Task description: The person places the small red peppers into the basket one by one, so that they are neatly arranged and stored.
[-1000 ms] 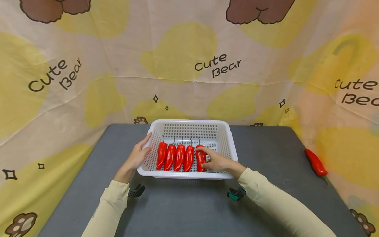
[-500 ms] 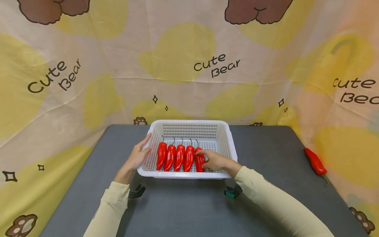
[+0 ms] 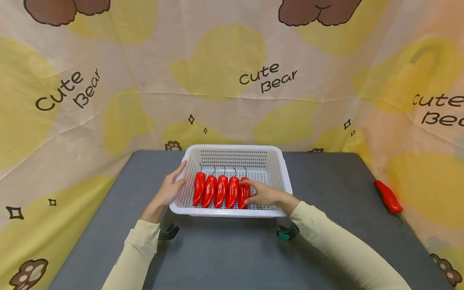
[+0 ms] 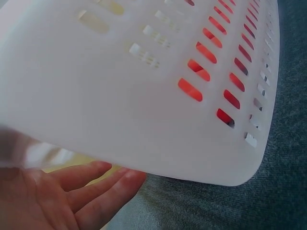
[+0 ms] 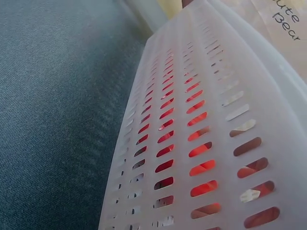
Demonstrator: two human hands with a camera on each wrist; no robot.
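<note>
In the head view, a white plastic basket point(image 3: 232, 213) with slotted walls stands at the table's far edge. Several red chili peppers point(image 3: 220, 191) lie in a row inside it, stems pointing away. My left hand point(image 3: 168, 191) holds the basket's left end, thumb at the rim; its fingers lie along the outer wall in the left wrist view. My right hand point(image 3: 266, 195) reaches over the right front corner and grips the rightmost chili pepper point(image 3: 243, 193) between thumb and fingers, partly covering it. In the right wrist view only the basket wall point(image 5: 211, 143) shows, with red behind the slots.
Another red chili pepper point(image 3: 388, 197) lies at the right edge of the grey table point(image 3: 224, 253). A printed cloth point(image 3: 217, 72) hangs behind the table and along both sides. Dark wrist straps point(image 3: 288, 232) sit below the forearms.
The rightmost chili pepper has shifted left, closer to its neighbour, with my right hand on it. My left hand stays at the basket's left end.
</note>
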